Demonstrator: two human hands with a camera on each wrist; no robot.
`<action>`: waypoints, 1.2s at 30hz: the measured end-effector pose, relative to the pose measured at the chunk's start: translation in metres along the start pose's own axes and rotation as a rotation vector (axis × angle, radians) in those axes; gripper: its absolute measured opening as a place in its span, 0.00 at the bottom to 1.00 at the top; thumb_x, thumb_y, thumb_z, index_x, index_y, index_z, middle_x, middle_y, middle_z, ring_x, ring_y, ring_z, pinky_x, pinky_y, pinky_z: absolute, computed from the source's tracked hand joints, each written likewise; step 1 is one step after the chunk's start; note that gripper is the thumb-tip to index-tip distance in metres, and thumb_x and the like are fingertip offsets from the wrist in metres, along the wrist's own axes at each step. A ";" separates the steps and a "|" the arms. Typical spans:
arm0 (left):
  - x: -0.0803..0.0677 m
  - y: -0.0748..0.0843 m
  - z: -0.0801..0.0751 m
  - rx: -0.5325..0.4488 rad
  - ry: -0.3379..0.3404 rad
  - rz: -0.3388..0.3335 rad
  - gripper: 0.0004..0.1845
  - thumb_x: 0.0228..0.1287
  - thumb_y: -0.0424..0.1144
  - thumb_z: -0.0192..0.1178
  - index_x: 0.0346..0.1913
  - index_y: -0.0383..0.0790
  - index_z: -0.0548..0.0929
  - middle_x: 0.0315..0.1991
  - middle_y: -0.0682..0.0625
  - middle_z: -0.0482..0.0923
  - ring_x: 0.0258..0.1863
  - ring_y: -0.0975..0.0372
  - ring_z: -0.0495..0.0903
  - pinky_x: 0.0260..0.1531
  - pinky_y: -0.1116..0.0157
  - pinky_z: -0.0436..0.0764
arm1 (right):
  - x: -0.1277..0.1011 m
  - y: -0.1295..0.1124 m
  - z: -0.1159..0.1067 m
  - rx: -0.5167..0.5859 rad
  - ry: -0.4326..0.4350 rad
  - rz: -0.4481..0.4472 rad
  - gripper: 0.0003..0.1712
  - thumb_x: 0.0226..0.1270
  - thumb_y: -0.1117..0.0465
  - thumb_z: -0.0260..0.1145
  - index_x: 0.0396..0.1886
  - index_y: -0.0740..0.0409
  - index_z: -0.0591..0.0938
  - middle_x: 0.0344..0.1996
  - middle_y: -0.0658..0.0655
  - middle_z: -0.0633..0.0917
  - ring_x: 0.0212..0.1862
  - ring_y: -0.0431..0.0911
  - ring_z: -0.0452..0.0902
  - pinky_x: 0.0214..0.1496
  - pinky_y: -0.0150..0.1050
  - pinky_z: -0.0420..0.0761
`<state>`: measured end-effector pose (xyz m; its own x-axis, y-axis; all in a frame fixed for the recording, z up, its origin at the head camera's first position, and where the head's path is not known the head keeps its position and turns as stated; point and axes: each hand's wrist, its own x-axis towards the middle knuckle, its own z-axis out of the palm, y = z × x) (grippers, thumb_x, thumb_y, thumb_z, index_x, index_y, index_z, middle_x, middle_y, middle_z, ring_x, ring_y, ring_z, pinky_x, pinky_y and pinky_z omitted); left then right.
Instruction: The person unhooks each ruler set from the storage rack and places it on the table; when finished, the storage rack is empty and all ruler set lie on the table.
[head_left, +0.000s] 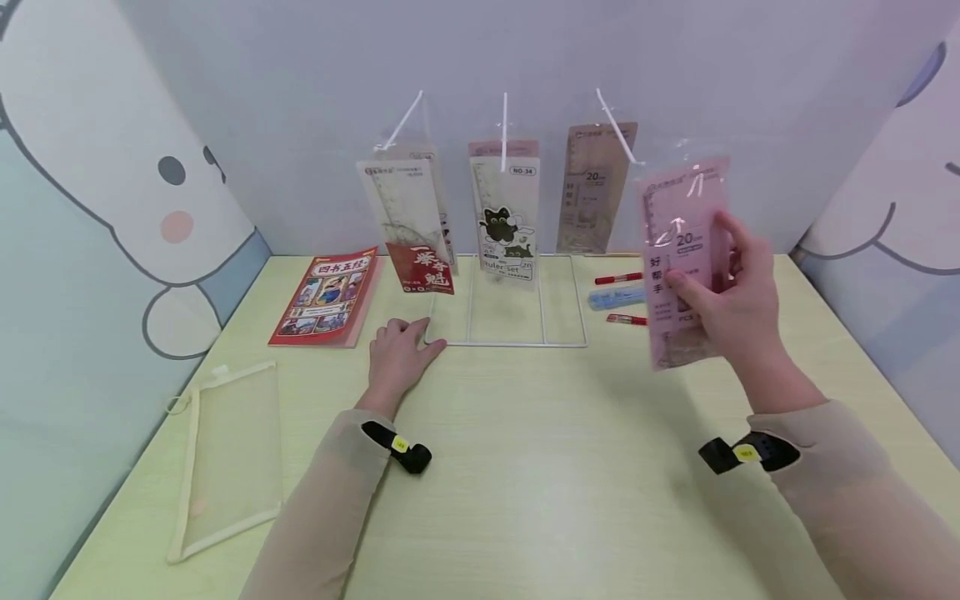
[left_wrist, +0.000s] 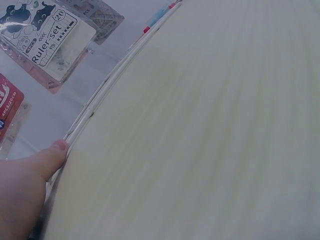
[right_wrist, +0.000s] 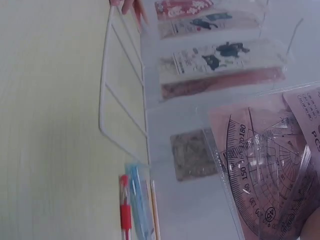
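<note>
My right hand holds a pink ruler-set packet upright above the table, thumb on its front and fingers behind. The right wrist view shows that packet close up, with a clear protractor inside. My left hand rests flat on the table, fingers touching the front left corner of a white wire rack; its thumb lies against the wire. Three packets hang on the rack: a red-bottomed one, a cat-printed ruler set and a brown one.
A red book lies left of the rack. A mesh zip pouch lies at the near left table edge. Two red pens and a blue case lie right of the rack, under the pink packet. Walls close in on three sides.
</note>
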<state>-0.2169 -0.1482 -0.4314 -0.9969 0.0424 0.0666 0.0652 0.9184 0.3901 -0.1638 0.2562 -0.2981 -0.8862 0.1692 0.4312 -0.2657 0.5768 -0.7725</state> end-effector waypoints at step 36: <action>-0.002 -0.002 0.004 0.000 0.016 0.015 0.32 0.62 0.63 0.53 0.65 0.50 0.72 0.54 0.42 0.68 0.51 0.49 0.65 0.49 0.50 0.63 | 0.022 0.204 -0.117 -0.581 -0.460 0.371 0.67 0.52 0.30 0.63 0.71 0.65 0.36 0.54 0.90 0.43 0.44 0.74 0.50 0.38 0.63 0.63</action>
<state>-0.2149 -0.1491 -0.4358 -0.9949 0.0500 0.0871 0.0802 0.9179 0.3887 -0.1933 0.4710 -0.3914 -0.9779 0.1590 -0.1356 0.2014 0.8901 -0.4089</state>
